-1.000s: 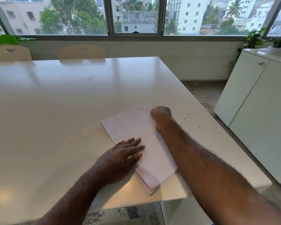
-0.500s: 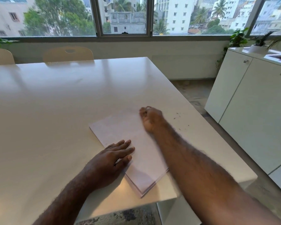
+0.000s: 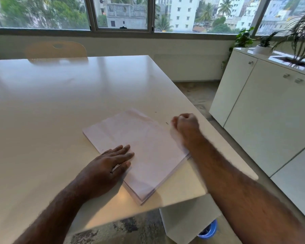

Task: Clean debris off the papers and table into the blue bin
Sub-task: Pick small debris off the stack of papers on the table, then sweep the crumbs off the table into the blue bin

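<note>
I am watching the left hand (image 3: 111,164) lying flat, fingers straight, on the stack of papers (image 3: 141,152) near the white table (image 3: 60,103) corner; the right hand (image 3: 185,125) is curling into a fist beside specks of debris (image 3: 166,123). The blue bin (image 3: 209,230) is sitting underneath.

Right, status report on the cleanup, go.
Left hand flat on the paper stack. Right hand curled, on the table beside the stack. Debris specks left of it. Blue bin below the table corner, nothing blocking.
</note>
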A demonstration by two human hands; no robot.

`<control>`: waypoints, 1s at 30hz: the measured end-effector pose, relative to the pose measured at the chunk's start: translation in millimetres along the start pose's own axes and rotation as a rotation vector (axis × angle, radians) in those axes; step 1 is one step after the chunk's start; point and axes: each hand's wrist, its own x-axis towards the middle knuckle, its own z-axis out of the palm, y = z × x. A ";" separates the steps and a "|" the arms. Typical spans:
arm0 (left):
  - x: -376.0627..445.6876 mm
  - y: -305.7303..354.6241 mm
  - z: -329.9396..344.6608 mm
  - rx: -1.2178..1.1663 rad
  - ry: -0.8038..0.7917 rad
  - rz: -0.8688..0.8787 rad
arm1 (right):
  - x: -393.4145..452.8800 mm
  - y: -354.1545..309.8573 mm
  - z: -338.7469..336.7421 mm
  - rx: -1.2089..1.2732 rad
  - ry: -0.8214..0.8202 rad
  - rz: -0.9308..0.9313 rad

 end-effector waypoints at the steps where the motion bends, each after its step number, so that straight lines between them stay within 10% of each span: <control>1: -0.2 -0.4 0.9 0.002 0.003 0.001 | 10.4 -2.1 -12.3 -0.124 0.077 -0.095; 11: -7.9 12.8 -5.9 0.086 -0.028 -0.029 | -58.8 6.3 -56.8 -1.027 -0.535 -0.464; 16: -7.2 15.0 -5.5 0.087 -0.066 -0.052 | -33.9 -7.4 -68.2 -1.080 -0.166 -0.523; 21: -7.1 15.1 -8.0 0.054 -0.049 -0.049 | -41.0 -3.6 -69.0 -1.105 -0.338 -0.483; 25: -9.5 12.9 -5.2 0.055 -0.050 -0.041 | -14.0 -4.0 -79.1 -1.137 -0.063 -0.531; 30: -9.5 9.1 -6.6 0.040 -0.058 -0.007 | 2.5 -1.3 -90.7 -1.101 -0.090 -0.414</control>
